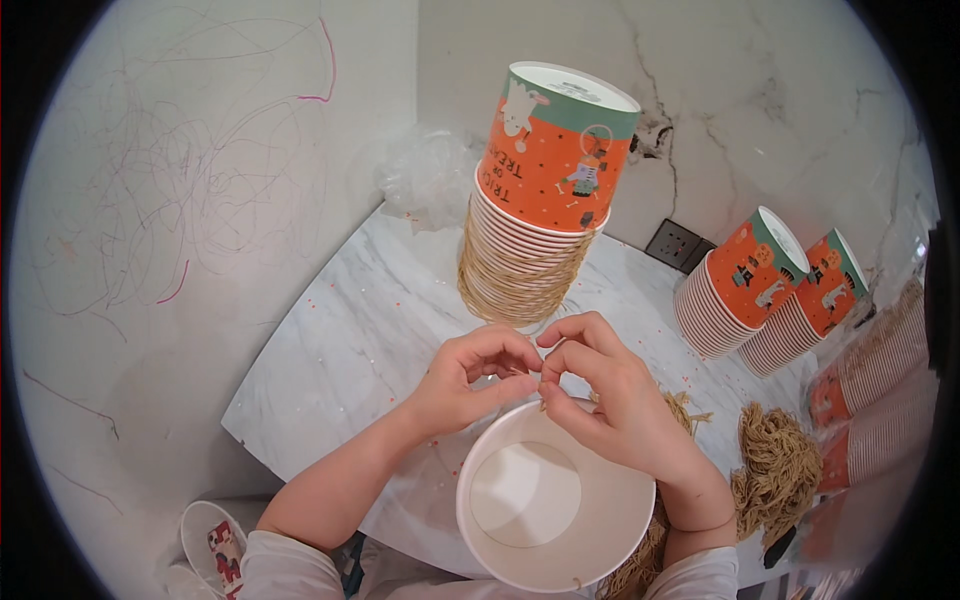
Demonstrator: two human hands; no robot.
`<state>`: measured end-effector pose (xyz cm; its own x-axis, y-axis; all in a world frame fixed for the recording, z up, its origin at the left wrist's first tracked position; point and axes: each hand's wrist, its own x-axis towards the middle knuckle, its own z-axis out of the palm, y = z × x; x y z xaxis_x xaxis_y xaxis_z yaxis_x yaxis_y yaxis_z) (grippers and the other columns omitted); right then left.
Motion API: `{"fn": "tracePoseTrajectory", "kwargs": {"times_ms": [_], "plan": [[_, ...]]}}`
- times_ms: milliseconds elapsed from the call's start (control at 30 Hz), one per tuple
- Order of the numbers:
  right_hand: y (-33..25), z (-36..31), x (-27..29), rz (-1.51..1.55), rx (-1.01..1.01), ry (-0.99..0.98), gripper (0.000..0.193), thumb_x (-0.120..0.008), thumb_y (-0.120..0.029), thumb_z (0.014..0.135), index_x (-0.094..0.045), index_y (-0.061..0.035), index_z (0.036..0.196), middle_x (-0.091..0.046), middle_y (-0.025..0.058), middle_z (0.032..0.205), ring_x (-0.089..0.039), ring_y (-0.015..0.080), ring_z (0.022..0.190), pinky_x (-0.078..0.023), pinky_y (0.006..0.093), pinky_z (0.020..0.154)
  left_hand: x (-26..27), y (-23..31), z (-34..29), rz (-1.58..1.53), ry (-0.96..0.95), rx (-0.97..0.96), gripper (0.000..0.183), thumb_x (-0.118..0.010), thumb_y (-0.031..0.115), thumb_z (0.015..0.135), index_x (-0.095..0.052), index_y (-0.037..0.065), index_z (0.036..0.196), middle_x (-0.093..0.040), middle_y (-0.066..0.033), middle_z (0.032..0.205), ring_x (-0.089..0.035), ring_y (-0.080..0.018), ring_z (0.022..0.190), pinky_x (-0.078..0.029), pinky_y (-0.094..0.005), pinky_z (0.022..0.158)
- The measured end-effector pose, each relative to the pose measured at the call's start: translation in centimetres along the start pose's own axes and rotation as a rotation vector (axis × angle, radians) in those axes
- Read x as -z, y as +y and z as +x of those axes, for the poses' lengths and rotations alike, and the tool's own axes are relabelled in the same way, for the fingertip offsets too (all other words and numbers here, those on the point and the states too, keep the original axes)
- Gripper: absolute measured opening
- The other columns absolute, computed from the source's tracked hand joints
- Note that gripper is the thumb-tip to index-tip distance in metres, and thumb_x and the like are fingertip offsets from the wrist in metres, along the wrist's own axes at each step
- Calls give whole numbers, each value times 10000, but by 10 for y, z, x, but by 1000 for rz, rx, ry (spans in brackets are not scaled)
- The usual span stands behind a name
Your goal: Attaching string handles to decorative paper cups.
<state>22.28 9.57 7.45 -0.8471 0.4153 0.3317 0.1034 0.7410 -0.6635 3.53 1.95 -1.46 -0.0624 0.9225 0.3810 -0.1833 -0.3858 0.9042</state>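
Note:
A large white-lined paper bucket (556,575) stands mouth up and tilted towards me, close to my body. My left hand (480,375) and my right hand (610,390) meet over its far rim, their fingertips almost touching. Both hands are closed in a pinch. A thin tan cord shows in small bits between the fingertips; the fingers cover most of it. Under my right forearm, beside the bucket, lies more loose cord. A thick bundle of tan cords (775,465) rests to the right.
Beyond my hands rises a tall upside-down stack of orange and green paper buckets (550,160), with cords round its lower rims. Two shorter stacks (745,270) stand right, near a wall socket (680,245). Crumpled clear plastic (430,175) lies at the back corner. Wrapped buckets line the right edge.

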Motion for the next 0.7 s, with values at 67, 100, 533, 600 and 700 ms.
{"fn": "tracePoseTrajectory", "kwargs": {"times_ms": [67,100,533,600,700], "plan": [[0,0,0,9,-8,6,99,-653,-81,862,-576,-21,885,-558,144,1138,-651,302,896,-536,370,700,0,-2,-1,76,-54,-13,72,-675,70,927,-667,23,981,-613,-34,1051,-603,-102,941,-502,-267,840],[2,0,0,-6,9,9,98,-655,-81,862,-578,-23,885,-559,144,1138,-652,303,894,-536,370,698,-1,-3,-2,34,-56,9,74,-675,75,930,-664,22,981,-609,-29,1038,-601,-99,939,-499,-264,837],[1,0,-1,-2,13,-79,75,-634,-69,877,-568,-44,902,-532,139,1156,-639,295,915,-536,383,764,-3,2,-2,10,-34,-30,24,-638,28,898,-620,17,910,-567,-21,959,-558,-97,906,-474,-264,826],[0,0,-1,1,16,-85,74,-631,-66,878,-566,-44,903,-528,136,1152,-636,288,918,-538,384,768,0,-1,-2,23,-42,-34,33,-641,35,895,-618,16,908,-567,-23,960,-557,-99,904,-475,-268,827],[0,0,-1,5,23,-88,72,-628,-62,879,-563,-45,903,-522,132,1147,-632,278,926,-541,385,774,1,0,-3,36,-52,-31,48,-644,49,894,-615,13,904,-567,-25,962,-555,-101,903,-477,-275,833]]}}
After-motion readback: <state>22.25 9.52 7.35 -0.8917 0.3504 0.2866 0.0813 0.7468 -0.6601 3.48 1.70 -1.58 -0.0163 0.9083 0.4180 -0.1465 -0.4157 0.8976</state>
